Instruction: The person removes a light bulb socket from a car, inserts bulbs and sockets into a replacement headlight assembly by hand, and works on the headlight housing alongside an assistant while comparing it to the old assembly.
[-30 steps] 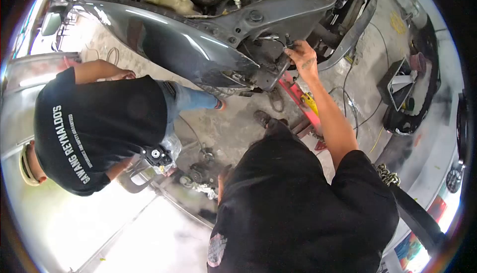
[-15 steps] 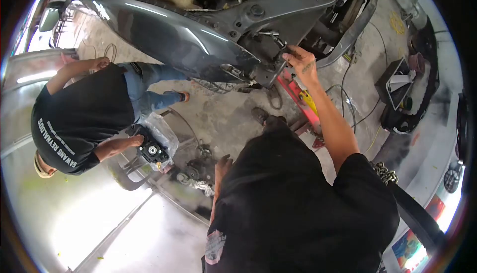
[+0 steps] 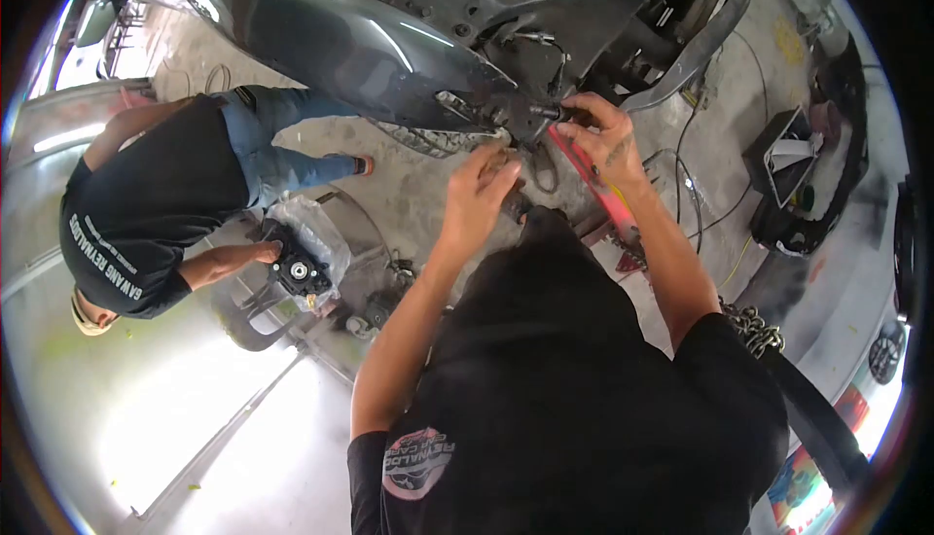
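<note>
From the head camera, I look down past my own black shirt (image 3: pixel 584 399) at both of my hands, reaching forward to the front corner of a car. My right hand (image 3: pixel 605 138) has its thumb and fingers closed around the near end of a dark cylindrical piece (image 3: pixel 545 111). That piece lies roughly sideways in front of the car's corner, its far end pointing left towards the dark metal there; I cannot tell whether it touches it. My left hand (image 3: pixel 477 206) is raised just below and to the left, the fingers bent and the thumb drawn in close to them, a narrow grip. I cannot tell whether anything small sits between those fingertips.

Beyond my hands, the dark grey fender (image 3: pixel 331 39) curves away to the upper left, with bright streaks of light on it. Above my right hand, a thin dark cable hangs by a shiny metal fitting (image 3: pixel 535 38). A red bar (image 3: pixel 603 195) slants across the floor (image 3: pixel 428 185) below my right wrist. To my right lie a black box (image 3: pixel 778 160) and a long black curved part (image 3: pixel 851 146), near each other.

To my left a co-worker (image 3: pixel 146 204) in a black shirt and jeans bends over, one hand (image 3: pixel 270 251) on a black part (image 3: pixel 297 270) beside clear plastic (image 3: pixel 326 229).
</note>
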A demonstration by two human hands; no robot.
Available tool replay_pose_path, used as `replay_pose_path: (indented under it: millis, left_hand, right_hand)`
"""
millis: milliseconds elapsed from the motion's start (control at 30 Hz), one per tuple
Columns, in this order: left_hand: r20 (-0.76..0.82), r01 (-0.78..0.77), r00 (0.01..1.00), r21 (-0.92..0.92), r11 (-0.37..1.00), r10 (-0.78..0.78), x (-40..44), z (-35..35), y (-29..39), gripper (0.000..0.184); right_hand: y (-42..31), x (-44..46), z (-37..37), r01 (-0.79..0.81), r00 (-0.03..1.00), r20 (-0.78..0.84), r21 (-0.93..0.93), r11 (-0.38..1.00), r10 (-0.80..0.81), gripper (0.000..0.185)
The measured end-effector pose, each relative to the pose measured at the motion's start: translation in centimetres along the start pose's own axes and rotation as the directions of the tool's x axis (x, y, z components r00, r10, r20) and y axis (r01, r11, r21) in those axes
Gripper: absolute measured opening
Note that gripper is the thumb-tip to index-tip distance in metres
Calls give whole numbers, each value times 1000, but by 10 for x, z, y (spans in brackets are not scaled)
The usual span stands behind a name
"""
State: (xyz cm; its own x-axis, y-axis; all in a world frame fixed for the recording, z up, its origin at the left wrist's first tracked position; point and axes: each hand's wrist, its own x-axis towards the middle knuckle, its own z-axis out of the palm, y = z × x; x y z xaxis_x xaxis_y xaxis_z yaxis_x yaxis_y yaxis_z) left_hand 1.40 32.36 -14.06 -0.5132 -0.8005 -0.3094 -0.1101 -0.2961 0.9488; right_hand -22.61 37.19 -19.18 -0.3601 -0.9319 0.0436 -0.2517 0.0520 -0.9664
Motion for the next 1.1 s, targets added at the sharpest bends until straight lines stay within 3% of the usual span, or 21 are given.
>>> replay_pose_path:
  millis: [100,267,500,667,767,867,967,1100]
  left_hand:
    - [-60,-58,997,-189,980,47,17,19,9,39]
    - [-92,-68,995,-191,979,51,26,18,-5,33]
    - [-140,-73,989,-202,977,45,23,10,-14,26]
    - [-106,-101,992,-364,926,67,21,6,-2,26]
    - [-80,-129,991,-389,912,106,22,-1,4,30]
    - [-56,-138,990,-400,906,126,25,-8,12,32]
    - [-48,-132,991,-401,906,123,26,-10,32,33]
    - [-44,-142,990,-402,904,135,30,-11,42,35]
  right_hand:
    - [-13,-2,3,173,983,71,-90,981,-167,35]
    - [-21,-6,11,325,943,140,-172,930,-303,36]
    - [-24,-1,19,351,928,201,-179,919,-315,31]
    - [-35,8,21,434,888,253,-186,882,-384,28]
    - [-49,14,20,351,914,251,-93,932,-320,27]
    - [-59,19,22,385,903,231,-64,921,-361,25]
    - [-65,24,22,251,939,243,-5,968,-243,26]
    - [-67,30,23,191,945,267,29,981,-192,31]
